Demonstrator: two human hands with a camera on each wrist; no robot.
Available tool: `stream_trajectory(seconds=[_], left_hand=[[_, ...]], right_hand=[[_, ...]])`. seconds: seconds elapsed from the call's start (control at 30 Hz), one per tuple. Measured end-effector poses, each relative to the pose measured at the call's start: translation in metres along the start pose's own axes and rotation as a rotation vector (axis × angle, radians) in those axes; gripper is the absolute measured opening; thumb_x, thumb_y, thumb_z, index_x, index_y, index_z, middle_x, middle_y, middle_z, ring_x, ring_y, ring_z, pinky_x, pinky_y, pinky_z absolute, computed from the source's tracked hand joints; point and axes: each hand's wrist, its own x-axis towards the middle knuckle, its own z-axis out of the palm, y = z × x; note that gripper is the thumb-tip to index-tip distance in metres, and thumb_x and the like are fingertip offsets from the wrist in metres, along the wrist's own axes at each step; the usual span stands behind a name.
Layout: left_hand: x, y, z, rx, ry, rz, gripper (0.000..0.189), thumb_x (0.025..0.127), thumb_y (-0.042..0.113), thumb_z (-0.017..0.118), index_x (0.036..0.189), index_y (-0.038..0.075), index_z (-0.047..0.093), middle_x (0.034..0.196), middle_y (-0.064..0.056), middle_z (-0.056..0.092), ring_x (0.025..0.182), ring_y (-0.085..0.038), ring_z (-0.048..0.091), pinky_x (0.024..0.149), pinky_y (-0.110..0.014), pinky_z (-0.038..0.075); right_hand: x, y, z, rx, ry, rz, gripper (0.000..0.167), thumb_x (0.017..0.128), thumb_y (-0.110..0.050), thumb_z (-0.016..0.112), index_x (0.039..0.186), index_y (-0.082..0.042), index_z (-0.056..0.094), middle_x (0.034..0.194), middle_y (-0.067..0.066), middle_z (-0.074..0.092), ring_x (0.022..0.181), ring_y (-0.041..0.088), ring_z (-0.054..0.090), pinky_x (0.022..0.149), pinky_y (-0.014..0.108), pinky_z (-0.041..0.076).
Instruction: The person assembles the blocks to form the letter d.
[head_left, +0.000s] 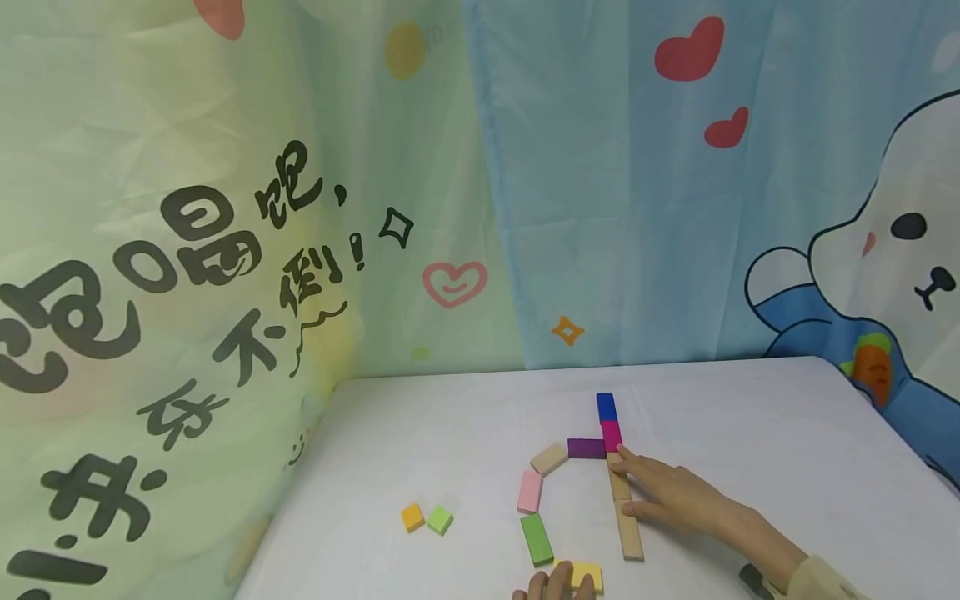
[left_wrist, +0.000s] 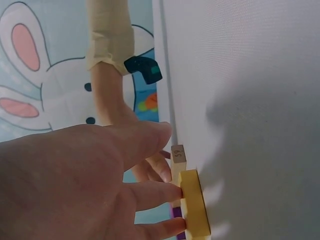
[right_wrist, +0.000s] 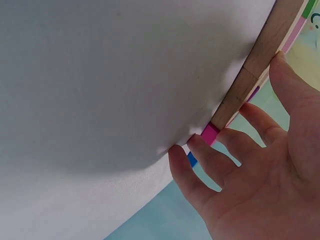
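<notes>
Flat coloured blocks lie on the white table. A straight column runs from a blue block (head_left: 607,407) and a magenta block (head_left: 611,436) down to plain wooden blocks (head_left: 629,536). To its left curve a purple block (head_left: 586,448), a plain block (head_left: 550,458), a pink block (head_left: 529,492), a green block (head_left: 537,539) and a yellow block (head_left: 587,576). My left hand (head_left: 553,586), cut by the lower edge, touches the yellow block with extended fingertips. My right hand (head_left: 671,494) rests its spread fingers and thumb against the plain wooden blocks.
An orange block (head_left: 412,517) and a light green block (head_left: 440,520) lie apart on the left. A printed curtain (head_left: 420,167) hangs behind the table (head_left: 450,433). Near the right sleeve is a dark device (head_left: 753,581), partly cut off.
</notes>
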Motion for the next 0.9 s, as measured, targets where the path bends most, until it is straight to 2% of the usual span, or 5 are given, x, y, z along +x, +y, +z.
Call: stream_trajectory(seconds=[0.17,0.33,0.53,0.77,0.9], left_hand=[[-0.002,0.000,-0.002,0.000,0.016,0.005,0.074,0.089,0.085,0.018,0.143,0.042,0.044,0.145,0.007,0.043,0.115,-0.018,0.053,0.082,-0.042,0.052],[0.001,-0.004,0.010,0.012,0.036,0.027,0.076,0.088,0.085,0.012,0.144,0.043,0.042,0.145,0.007,0.041,0.113,-0.017,0.051,0.077,-0.038,0.049],[0.005,-0.007,0.022,0.008,0.025,0.022,0.077,0.087,0.087,0.010,0.144,0.045,0.040,0.146,0.008,0.039,0.113,-0.017,0.050,0.077,-0.038,0.049],[0.003,-0.005,0.011,0.001,-0.021,-0.007,0.077,0.087,0.088,0.013,0.145,0.045,0.039,0.149,0.009,0.037,0.119,-0.019,0.049,0.083,-0.039,0.049],[0.000,-0.005,0.007,-0.002,-0.001,0.003,0.075,0.088,0.086,0.015,0.146,0.045,0.040,0.150,0.009,0.037,0.122,-0.021,0.050,0.085,-0.041,0.050]], right_hand=[[-0.001,-0.001,-0.001,-0.006,0.006,-0.025,0.068,0.092,-0.053,0.065,0.145,-0.013,0.052,0.156,0.025,0.040,0.131,0.051,0.050,0.091,0.080,0.039],[-0.001,-0.001,-0.001,-0.002,0.002,-0.002,0.068,0.092,-0.055,0.064,0.145,-0.014,0.052,0.157,0.023,0.039,0.133,0.050,0.049,0.094,0.079,0.039],[-0.001,-0.002,0.000,0.001,-0.002,0.005,0.069,0.092,-0.055,0.064,0.145,-0.014,0.052,0.158,0.023,0.038,0.134,0.050,0.048,0.094,0.080,0.038],[-0.001,-0.002,0.001,0.005,-0.003,0.006,0.069,0.092,-0.056,0.064,0.145,-0.013,0.052,0.158,0.022,0.038,0.134,0.049,0.049,0.095,0.080,0.038],[-0.001,-0.002,0.001,0.003,0.000,0.003,0.068,0.092,-0.055,0.064,0.145,-0.014,0.053,0.158,0.022,0.037,0.135,0.049,0.048,0.095,0.079,0.038]])
